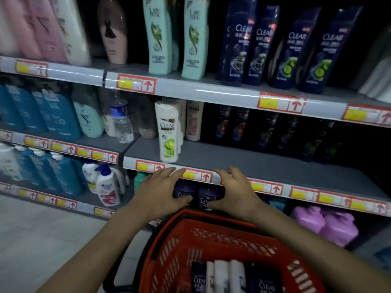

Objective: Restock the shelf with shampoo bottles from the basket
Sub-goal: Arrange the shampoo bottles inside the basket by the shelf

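Inside the red basket [169, 250], dark and white shampoo bottles [222, 275].

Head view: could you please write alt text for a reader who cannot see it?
A left hand and right hand flank two dark bottles under the edge of a half-bare shelf, above a red basket holding more bottles. Stocked shelves surround them.

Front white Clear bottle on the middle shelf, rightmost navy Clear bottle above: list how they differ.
The white Clear bottle is white; the navy Clear bottle is dark blue. The white one stands on the middle shelf, the navy one a shelf higher. The white one stands forward near the edge; the navy one sits among navy bottles. Both are upright, with the Clear logo above a green picture.
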A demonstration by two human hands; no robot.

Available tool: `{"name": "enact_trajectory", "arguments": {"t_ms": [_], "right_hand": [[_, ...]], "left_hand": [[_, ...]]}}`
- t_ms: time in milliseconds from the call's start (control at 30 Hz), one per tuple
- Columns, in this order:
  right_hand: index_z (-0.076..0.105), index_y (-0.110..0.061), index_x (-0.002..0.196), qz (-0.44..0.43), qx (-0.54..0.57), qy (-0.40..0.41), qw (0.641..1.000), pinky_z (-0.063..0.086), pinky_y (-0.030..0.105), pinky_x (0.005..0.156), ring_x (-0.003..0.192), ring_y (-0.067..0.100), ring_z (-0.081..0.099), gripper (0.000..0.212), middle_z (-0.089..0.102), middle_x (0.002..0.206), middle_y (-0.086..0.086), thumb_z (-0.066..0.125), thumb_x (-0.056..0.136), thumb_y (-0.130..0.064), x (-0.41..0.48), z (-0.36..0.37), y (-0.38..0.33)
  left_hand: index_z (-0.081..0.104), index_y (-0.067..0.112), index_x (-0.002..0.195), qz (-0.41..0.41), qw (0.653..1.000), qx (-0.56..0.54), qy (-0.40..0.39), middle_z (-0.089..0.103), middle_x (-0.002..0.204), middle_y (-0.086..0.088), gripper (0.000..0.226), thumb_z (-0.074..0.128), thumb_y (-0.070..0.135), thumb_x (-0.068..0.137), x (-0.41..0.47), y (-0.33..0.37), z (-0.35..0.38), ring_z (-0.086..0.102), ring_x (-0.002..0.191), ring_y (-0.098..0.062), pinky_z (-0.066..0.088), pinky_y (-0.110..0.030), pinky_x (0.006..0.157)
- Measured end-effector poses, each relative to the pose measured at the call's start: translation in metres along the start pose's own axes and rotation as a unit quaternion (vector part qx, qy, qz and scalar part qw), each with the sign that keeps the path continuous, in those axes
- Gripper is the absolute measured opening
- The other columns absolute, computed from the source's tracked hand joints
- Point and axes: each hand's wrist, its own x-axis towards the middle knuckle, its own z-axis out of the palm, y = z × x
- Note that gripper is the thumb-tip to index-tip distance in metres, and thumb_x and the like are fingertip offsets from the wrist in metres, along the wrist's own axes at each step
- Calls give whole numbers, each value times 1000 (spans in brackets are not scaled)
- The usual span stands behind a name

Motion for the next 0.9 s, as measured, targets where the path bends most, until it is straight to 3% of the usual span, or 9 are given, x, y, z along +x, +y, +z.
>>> {"name": "enact_trajectory", "arguments": {"t_ms": [133, 300, 433, 567, 733, 867, 900], "right_hand": [[22, -30, 160, 2, -25, -44, 999, 23, 42, 123, 151, 31, 19, 112, 20, 161, 11, 82, 70, -60, -52, 5, 38], [19, -29, 160, 2, -11, -147, 989, 31, 42, 120, 148, 31, 27, 111, 21, 158, 9, 81, 72, -56, -107, 46, 92], [29, -22, 154, -30, -109, -209, 971, 37, 49, 114, 137, 37, 38, 89, 32, 149, 13, 77, 82, -43, -123, 79, 104], [48, -20, 141, -68, -137, -252, 956, 53, 42, 94, 123, 36, 54, 55, 45, 139, 12, 68, 90, -18, -131, 98, 111], [48, -13, 147, -56, -217, -317, 922, 46, 50, 103, 131, 39, 47, 62, 43, 144, 18, 72, 91, -22, -138, 113, 130], [48, -17, 148, -41, -190, -333, 923, 46, 50, 105, 132, 36, 47, 64, 43, 147, 16, 74, 91, -28, -138, 112, 139], [50, -17, 145, -38, -178, -335, 924, 47, 49, 105, 131, 35, 48, 60, 45, 145, 15, 73, 91, -27, -138, 112, 140]], "left_hand": [[24, 38, 157, 32, 999, 25, -31, 32, 160, 7, 99, 30, 86, 71, -18, 26, 17, 35, 145, -21, 33, -48, 116], [37, 36, 151, 81, 995, 51, -33, 48, 148, 8, 80, 35, 76, 82, -34, 67, 52, 49, 134, -20, 35, -42, 113], [40, 38, 148, 83, 989, 28, -118, 50, 146, 9, 73, 39, 74, 84, -46, 87, 103, 51, 133, -20, 43, -42, 108], [42, 38, 146, 54, 972, -13, -228, 52, 145, 10, 69, 51, 69, 85, -62, 99, 160, 54, 130, -16, 48, -35, 102], [49, 29, 144, -22, 946, -79, -314, 64, 133, 7, 73, 61, 68, 83, -74, 119, 210, 63, 117, -12, 51, -27, 92], [51, 26, 141, -110, 931, -153, -313, 73, 112, 5, 98, 55, 85, 64, -62, 144, 239, 69, 102, -15, 55, -31, 85], [58, 28, 134, -126, 928, -168, -309, 75, 105, 4, 94, 55, 87, 61, -56, 149, 245, 70, 97, -16, 56, -32, 82]]}}
